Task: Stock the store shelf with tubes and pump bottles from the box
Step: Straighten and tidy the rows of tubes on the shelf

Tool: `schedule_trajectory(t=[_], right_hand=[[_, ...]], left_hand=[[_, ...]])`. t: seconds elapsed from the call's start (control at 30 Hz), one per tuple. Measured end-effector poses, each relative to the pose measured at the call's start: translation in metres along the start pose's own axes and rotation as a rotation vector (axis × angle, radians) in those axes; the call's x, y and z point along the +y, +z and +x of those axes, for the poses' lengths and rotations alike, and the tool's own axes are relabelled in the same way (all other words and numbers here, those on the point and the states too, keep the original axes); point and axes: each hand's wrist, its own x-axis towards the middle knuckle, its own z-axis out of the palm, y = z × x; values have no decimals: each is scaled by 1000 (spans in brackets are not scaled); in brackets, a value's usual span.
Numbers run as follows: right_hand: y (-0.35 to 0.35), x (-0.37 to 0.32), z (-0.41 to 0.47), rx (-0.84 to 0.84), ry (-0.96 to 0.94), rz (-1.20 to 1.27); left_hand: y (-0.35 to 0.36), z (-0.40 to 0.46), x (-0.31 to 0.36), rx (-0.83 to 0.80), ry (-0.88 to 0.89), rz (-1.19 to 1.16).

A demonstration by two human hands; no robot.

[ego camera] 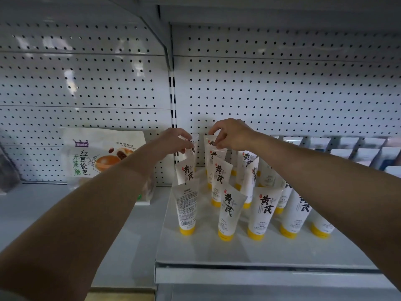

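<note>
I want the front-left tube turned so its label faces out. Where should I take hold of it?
Pinch the flat crimped top edge of the front-left tube, coming from above. It stands upright on its yellow cap, and neighbouring tubes crowd its right side and back, so the top is the freest part.

White tubes (261, 210) with yellow caps and bold black characters are seen on a pale grey shelf (249, 250); one tube's back (187, 208) is covered in fine black print and a barcode. The white pegboard (282, 88) is patterned with rows of dark holes. A white bread bag (102, 157) is marked with green and black characters and an orange-brown bun.
</note>
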Motion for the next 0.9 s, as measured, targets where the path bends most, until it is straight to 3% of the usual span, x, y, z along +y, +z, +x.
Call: schedule_trajectory(t=[0.47,0.63,0.9], right_hand=[[0,2,-2,5,11,-2],[0,4,-4,16,19,11],[1,5,-7,23,17,-4]], left_hand=[[0,1,-8,49,-71,-63],[-11,-5,-18,-151,29,-123],[-16,-5,-20,-212,45,-111]])
